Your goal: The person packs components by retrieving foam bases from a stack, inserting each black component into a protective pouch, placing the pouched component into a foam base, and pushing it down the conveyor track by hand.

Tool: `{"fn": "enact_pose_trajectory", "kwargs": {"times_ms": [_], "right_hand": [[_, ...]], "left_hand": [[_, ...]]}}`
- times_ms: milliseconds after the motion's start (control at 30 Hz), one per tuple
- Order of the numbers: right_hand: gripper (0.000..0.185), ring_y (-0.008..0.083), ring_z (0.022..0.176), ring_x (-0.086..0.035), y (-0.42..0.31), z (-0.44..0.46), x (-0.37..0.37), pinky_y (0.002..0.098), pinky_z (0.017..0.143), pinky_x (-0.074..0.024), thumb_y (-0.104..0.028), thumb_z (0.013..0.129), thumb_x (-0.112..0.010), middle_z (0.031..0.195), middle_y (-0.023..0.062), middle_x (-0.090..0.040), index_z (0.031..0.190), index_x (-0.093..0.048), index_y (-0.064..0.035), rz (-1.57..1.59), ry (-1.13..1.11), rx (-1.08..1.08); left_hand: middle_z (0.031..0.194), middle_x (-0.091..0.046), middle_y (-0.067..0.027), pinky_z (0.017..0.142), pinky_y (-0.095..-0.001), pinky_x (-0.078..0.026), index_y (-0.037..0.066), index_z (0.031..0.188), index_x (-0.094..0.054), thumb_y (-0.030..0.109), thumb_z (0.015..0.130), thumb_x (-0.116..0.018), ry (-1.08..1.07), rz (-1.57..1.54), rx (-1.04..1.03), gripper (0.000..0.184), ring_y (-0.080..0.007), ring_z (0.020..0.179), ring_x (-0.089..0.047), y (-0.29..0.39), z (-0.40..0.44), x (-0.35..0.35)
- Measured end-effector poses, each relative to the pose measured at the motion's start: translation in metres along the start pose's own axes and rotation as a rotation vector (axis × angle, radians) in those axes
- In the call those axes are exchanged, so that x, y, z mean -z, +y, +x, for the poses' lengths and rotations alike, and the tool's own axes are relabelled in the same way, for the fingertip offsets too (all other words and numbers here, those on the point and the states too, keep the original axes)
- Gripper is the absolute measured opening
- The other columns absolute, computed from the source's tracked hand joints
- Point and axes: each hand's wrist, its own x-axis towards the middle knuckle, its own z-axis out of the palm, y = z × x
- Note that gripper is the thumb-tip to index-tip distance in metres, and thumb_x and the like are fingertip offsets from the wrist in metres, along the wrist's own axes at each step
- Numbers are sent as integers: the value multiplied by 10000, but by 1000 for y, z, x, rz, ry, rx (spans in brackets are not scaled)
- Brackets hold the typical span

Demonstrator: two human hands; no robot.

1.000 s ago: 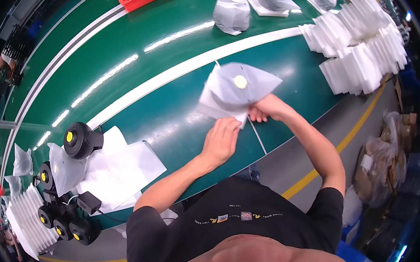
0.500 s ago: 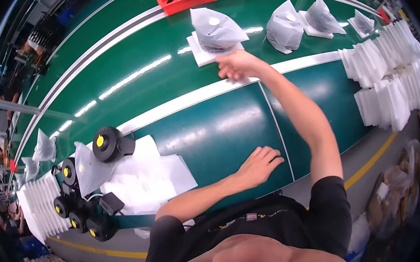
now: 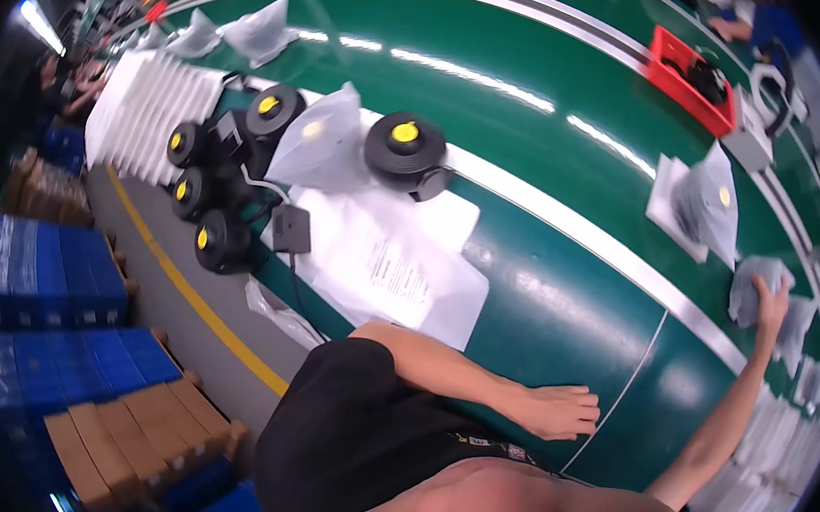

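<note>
Right hand (image 3: 772, 299) spread over a bagged unit (image 3: 745, 291), grip hard to tell; probably slippery, so I'd cup its likely firmer middle. Left hand (image 3: 560, 412) lies loosely flat on the tabletop (image 3: 568, 343).

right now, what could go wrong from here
The loosely bagged unit under the right hand could slip or bump its close neighbour.

The cord from the adapter trails toward the worktop's near edge, so the left forearm might snag it.

The black device near that edge might get knocked off.
</note>
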Motion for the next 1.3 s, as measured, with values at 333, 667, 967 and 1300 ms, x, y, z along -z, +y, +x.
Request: {"fn": "enact_pose_trajectory", "kwargs": {"times_ms": [333,667,967,1300], "right_hand": [[822,375,1466,-420,-74,-301,20,623,1184,-328,-449,922,-697,1630,93,-423,1614,-351,-170,2082,-177,-354],[810,271,1511,-379,-141,-479,-6,476,1286,-247,-372,987,-698,1616,101,-426,1608,-294,-46,2060,-323,-250],[631,147,906,-679,-111,-469,52,291,504,-544,-365,925,-797,1132,106,-687,1368,-554,14,1123,-674,-286],[407,309,972,-559,-141,-448,117,416,871,-506,-238,834,-819,1181,64,-635,1170,-676,-57,357,92,667]], "left_hand": [[1412,-506,-218,953,-402,-547,11,1644,-90,288,859,-867,211,-751,540,1139,-287,1187,-599,-10,44,22],[1275,-629,-70,959,-289,-506,22,1336,-593,181,991,-743,467,-467,390,408,-114,1128,-592,-6,67,45],[1012,-665,-78,770,-275,-478,-17,1028,-746,240,993,-723,415,-421,560,261,-118,880,-599,0,74,62],[820,-681,-35,675,-285,-483,-26,1180,-697,210,1029,-679,381,-413,461,281,-95,734,-579,24,106,65]]}}
